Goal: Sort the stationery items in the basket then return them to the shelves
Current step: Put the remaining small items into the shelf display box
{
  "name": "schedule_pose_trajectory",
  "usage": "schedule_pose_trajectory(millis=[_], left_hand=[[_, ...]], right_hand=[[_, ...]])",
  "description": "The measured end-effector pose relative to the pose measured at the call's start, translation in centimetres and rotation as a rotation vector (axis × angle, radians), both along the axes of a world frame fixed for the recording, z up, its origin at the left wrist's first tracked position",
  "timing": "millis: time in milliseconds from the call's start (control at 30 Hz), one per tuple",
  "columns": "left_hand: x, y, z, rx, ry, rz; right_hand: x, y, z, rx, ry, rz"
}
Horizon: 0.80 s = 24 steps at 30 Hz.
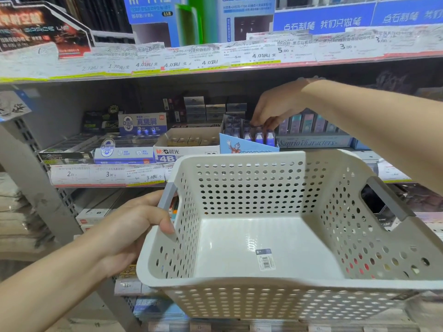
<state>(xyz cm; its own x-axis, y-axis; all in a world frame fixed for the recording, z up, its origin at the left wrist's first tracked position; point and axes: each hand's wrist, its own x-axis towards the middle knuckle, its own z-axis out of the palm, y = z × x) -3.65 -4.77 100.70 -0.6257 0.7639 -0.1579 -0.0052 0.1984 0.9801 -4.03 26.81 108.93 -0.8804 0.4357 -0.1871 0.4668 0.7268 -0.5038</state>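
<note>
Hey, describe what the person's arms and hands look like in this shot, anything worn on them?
Both forearms are bare as far as the frame shows: no sleeves, gloves, watch or bracelets. The left hand and right hand show no rings, though the right fingers are too blurred to be sure. Nails look short and unpainted.

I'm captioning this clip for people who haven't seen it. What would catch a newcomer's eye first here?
The big white perforated basket fills the lower foreground, holding nothing but a barcode sticker on its floor; the left hand grips its grey handle. Behind it, the right hand reaches into a blue display box on the middle shelf, fingers pinching at small items there. Above runs a strip of price labels.
</note>
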Motion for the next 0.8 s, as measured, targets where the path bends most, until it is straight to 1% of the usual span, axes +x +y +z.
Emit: schedule_pose_trajectory(millis=[167, 433, 600, 700, 800], left_hand=[[0.3, 0.1, 0.2, 0.0, -0.008, 0.005], [1.2, -0.4, 0.8, 0.009, -0.021, -0.042], [1.8, -1.2, 1.2, 0.03, -0.015, -0.084], [1.8, -1.5, 1.4, 0.023, -0.012, -0.082], [1.7, -1.9, 1.7, 0.012, -0.001, -0.078]], right_hand=[[0.1, 0.1, -0.4, 0.001, 0.035, -0.016], [0.9, -0.6, -1.1, 0.092, 0.127, -0.045], [1.6, -1.0, -1.6, 0.245, 0.181, -0.059], [1.7, -1.5, -2.3, 0.43, 0.192, -0.094], [2.2, -2.1, -3.0, 0.481, 0.268, -0.118]])
